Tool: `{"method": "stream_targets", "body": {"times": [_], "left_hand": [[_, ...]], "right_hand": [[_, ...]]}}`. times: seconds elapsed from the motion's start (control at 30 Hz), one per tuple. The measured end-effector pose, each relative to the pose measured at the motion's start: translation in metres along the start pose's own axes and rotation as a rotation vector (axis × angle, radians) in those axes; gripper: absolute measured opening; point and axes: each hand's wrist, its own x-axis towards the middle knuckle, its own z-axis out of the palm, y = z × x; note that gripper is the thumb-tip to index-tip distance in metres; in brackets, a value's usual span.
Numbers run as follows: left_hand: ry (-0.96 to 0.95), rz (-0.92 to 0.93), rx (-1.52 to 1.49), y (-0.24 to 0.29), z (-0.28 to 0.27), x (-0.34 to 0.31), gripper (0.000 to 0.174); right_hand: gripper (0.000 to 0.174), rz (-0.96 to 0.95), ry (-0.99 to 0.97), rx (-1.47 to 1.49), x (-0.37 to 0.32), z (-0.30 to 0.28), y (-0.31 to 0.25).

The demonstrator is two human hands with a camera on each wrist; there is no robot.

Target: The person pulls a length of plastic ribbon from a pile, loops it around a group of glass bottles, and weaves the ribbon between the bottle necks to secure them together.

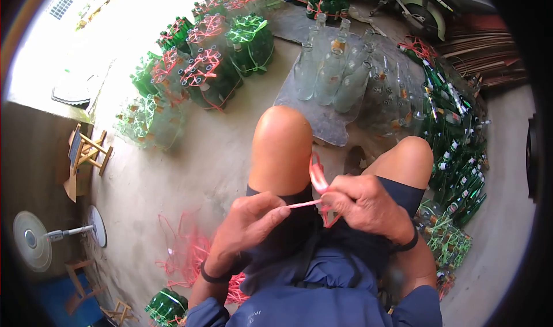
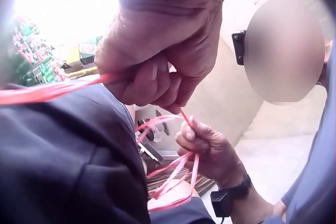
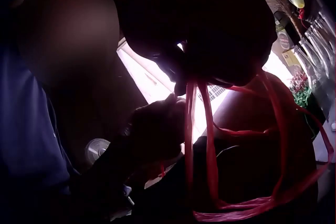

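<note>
Pink plastic twine (image 1: 304,204) runs as a short taut strand between the two hands, above the lap. The left hand (image 1: 253,218) pinches one part of it between thumb and curled fingers; in the left wrist view the twine (image 2: 47,91) also trails from the left hand (image 2: 157,50) toward the left edge. The right hand (image 1: 366,203) grips the other part, with loops (image 1: 318,174) sticking out around its fingers. Several loops of twine (image 3: 211,155) hang below the right hand (image 3: 199,35) in the right wrist view, where that hand is very dark.
Loose pink twine (image 1: 187,249) lies on the floor at lower left. Clear bottles (image 1: 329,76) stand on a dark board ahead, tied bundles of green bottles (image 1: 250,44) beyond. Green bottles (image 1: 455,154) are piled at right. A fan (image 1: 31,240) and a wooden stool (image 1: 86,154) are at left.
</note>
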Motion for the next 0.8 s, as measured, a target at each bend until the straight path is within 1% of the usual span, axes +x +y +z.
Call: {"method": "stream_targets", "body": {"times": [0.03, 0.07, 0.1, 0.13, 0.17, 0.2, 0.23, 0.27, 0.3, 0.33, 0.4, 0.47, 0.53, 0.6, 0.67, 0.7, 0.73, 0.8], "left_hand": [[0.025, -0.019, 0.029, -0.003, -0.007, -0.003, 0.021], [0.052, -0.035, 0.058, -0.005, -0.009, -0.005, 0.022], [0.156, 0.043, -0.006, -0.01, -0.007, -0.007, 0.023], [0.148, 0.056, -0.003, -0.012, -0.01, -0.01, 0.023], [0.179, 0.03, -0.034, -0.015, -0.018, -0.014, 0.023], [0.208, 0.006, -0.067, -0.018, -0.024, -0.017, 0.024], [0.192, 0.026, -0.067, -0.021, -0.028, -0.02, 0.024], [0.235, 0.0, -0.086, -0.026, -0.03, -0.022, 0.025], [0.276, -0.025, -0.105, -0.029, -0.03, -0.022, 0.027], [0.254, -0.005, -0.109, -0.03, -0.029, -0.02, 0.027], [0.338, -0.002, -0.139, -0.028, -0.024, -0.017, 0.027], [0.31, 0.026, -0.09, -0.022, -0.018, -0.008, 0.028], [0.257, 0.051, 0.032, -0.006, -0.001, -0.003, 0.028], [0.148, 0.054, 0.097, 0.001, 0.011, 0.004, 0.023], [0.041, 0.076, 0.145, 0.012, 0.026, 0.012, 0.022], [-0.015, 0.132, 0.15, 0.016, 0.033, 0.016, 0.022], [-0.105, 0.127, 0.127, 0.011, 0.032, 0.018, 0.02], [-0.129, 0.134, 0.09, 0.005, 0.037, 0.021, 0.019]], "right_hand": [[0.016, 0.106, 0.07, 0.038, -0.003, -0.012, -0.002], [0.021, 0.143, 0.173, 0.095, -0.008, -0.026, 0.007], [0.024, 0.036, 0.301, 0.03, -0.01, -0.046, 0.011], [0.027, 0.01, 0.401, 0.014, -0.013, -0.068, 0.011], [0.031, 0.087, 0.527, 0.072, -0.022, -0.087, 0.014], [0.033, 0.146, 0.669, 0.253, -0.025, -0.097, 0.013], [0.032, 0.148, 0.78, 0.303, -0.029, -0.11, 0.017], [0.031, 0.147, 0.893, 0.352, -0.031, -0.12, 0.022], [0.03, 0.134, 0.949, 0.35, -0.032, -0.124, 0.024], [0.029, 0.149, 0.984, 0.361, -0.033, -0.124, 0.029], [0.028, 0.145, 0.912, 0.271, -0.032, -0.11, 0.029], [0.024, 0.077, 0.789, 0.121, -0.024, -0.084, 0.014], [0.018, 0.008, 0.605, 0.175, -0.02, -0.047, 0.021], [0.012, -0.189, 0.445, -0.081, -0.011, -0.016, 0.014], [0.011, -0.29, 0.375, -0.155, -0.008, 0.009, -0.002], [0.011, -0.326, 0.321, -0.193, -0.007, 0.018, -0.002], [0.012, -0.361, 0.267, -0.232, -0.006, 0.026, 0.002], [0.016, -0.337, 0.274, -0.21, -0.01, 0.036, 0.009]]}}
